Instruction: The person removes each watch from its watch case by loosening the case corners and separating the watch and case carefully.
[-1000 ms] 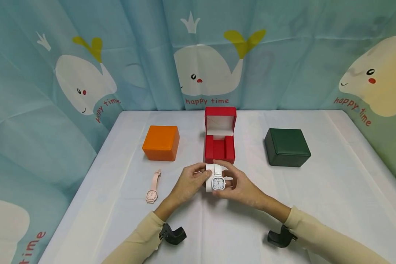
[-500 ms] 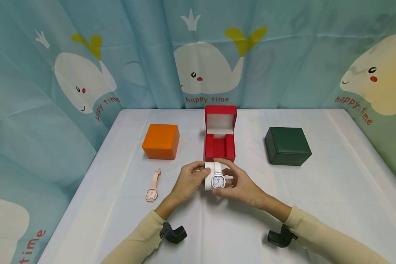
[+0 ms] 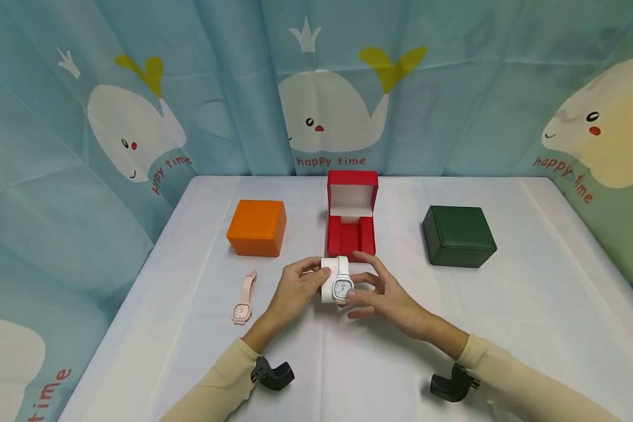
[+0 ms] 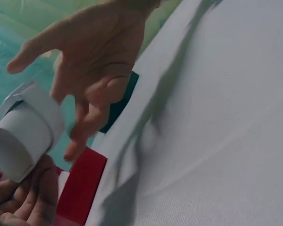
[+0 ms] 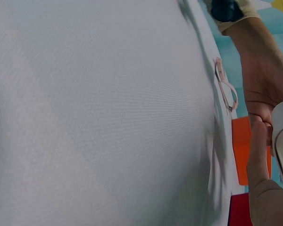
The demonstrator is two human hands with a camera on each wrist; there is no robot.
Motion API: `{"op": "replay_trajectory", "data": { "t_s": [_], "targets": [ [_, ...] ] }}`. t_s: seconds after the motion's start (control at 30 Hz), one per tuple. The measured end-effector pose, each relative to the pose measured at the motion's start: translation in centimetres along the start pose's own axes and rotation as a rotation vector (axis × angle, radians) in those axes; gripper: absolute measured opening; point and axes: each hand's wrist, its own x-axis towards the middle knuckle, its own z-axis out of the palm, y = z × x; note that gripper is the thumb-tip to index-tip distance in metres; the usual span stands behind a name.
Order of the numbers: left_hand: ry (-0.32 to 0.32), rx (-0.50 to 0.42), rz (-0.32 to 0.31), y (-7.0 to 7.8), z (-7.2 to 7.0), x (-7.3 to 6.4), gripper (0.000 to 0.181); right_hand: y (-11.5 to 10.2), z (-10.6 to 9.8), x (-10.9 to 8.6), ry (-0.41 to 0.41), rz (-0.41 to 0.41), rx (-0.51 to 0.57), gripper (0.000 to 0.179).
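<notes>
My left hand [image 3: 294,291] grips the left end of a white watch cushion [image 3: 327,288], its thumb on top. Around the cushion's right part runs a white wristwatch [image 3: 342,288], its squarish dial facing up. Beside it my right hand [image 3: 395,302] has its fingers spread; the thumb overlaps the dial's edge in the head view. The left wrist view shows that right hand [image 4: 96,61] loose, with a gap between it and the strap [image 4: 45,110]. Just behind the hands stands a red watch box [image 3: 334,237], lid raised, with a vacant slot in its middle.
A pink wristwatch [image 3: 241,312] lies on the white tablecloth [image 3: 533,328] to the left. Behind it sits a closed orange box [image 3: 257,227], and a closed dark green box [image 3: 460,234] stands at the right. A blue whale-print curtain [image 3: 232,117] hangs behind the table.
The right hand has loosened from the watch and its fingers have spread. The left hand has shifted slightly left with the cushion and watch. The boxes and pink watch stay put.
</notes>
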Motion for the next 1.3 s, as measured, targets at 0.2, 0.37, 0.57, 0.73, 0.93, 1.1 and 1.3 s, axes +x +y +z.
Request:
{"op": "replay_trajectory", "data": {
  "t_s": [0.2,0.37,0.57,0.73,0.93,1.1,1.3],
  "targets": [
    [-0.107,0.035,0.023,-0.1,0.1,-0.2,0.036,-0.2,0.3,0.0,-0.097,0.019,-0.006,0.071],
    [-0.096,0.034,0.028,-0.1,0.2,-0.3,0.035,-0.3,0.5,0.1,-0.08,-0.01,-0.013,0.063],
    [-0.069,0.003,0.009,0.1,0.0,-0.1,0.033,0.0,0.3,0.1,-0.013,-0.029,0.015,0.063],
    [-0.056,-0.009,0.008,0.1,-0.4,0.0,0.033,0.1,0.0,0.0,-0.001,-0.033,0.001,0.066],
    [-0.001,-0.02,0.004,0.0,-0.3,0.1,0.032,0.2,-0.2,-0.1,0.033,-0.041,-0.063,0.068],
    [0.118,0.013,0.007,0.0,-0.4,0.3,0.031,0.4,-0.7,-0.4,0.069,-0.035,-0.106,0.072],
    [0.193,0.042,0.017,0.1,-0.8,0.5,0.031,0.6,-0.9,-0.5,0.056,-0.009,-0.111,0.071]
  ]
}}
